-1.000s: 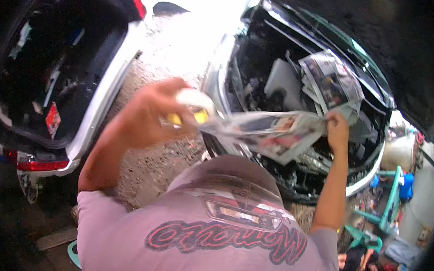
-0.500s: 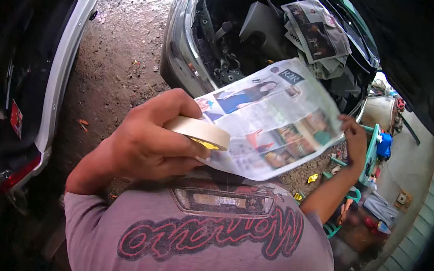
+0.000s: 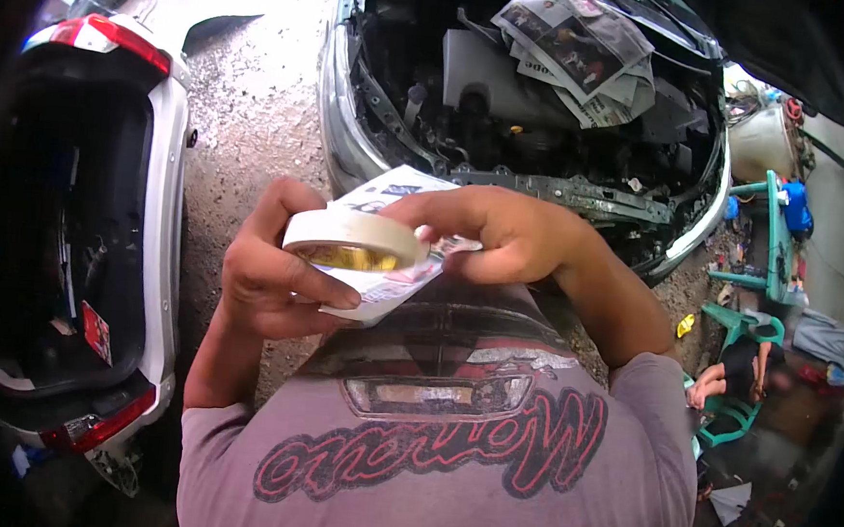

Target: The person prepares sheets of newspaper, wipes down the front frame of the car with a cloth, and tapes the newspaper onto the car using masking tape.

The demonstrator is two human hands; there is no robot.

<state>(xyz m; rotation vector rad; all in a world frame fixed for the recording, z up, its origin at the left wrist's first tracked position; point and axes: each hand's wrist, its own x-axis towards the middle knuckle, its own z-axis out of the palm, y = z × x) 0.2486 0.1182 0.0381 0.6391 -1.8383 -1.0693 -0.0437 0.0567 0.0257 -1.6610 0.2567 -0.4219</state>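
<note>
White bodywork frames the open boot of a car (image 3: 171, 132) at the far left, its dark interior too dim to make out; the left hand (image 3: 267, 273) is curled around a roll of masking tape (image 3: 352, 225), fingers closed on it; the roll hides much of a folded newspaper sheet (image 3: 397, 190) held with it, above the chest; the right hand (image 3: 520, 236) pinches the sheet's right edge, fingers nearly together, its own bulk covering part of the print; farther right, the engine bay (image 3: 507, 133) of a second car sinks into shadow, and the raised bonnet is cut off by the dark rim of the view.

Gritty ground (image 3: 241, 137) runs between the cars; loose newspapers (image 3: 580, 46) lie over the engine bay; at the right stand a pale tank (image 3: 763, 144), a green frame (image 3: 776, 237) with a blue object (image 3: 795, 209) beside it, and a green chair (image 3: 726, 432) with a person (image 3: 744, 370) in it, partly lost in shadow.

A red label (image 3: 96, 332) in the boot is too small to read; yellow print shows inside the roll; the shirt (image 3: 426, 505) bears upside-down script, seemingly "Monaro"; a headline on the loose newspapers seems to end in "ope".
</note>
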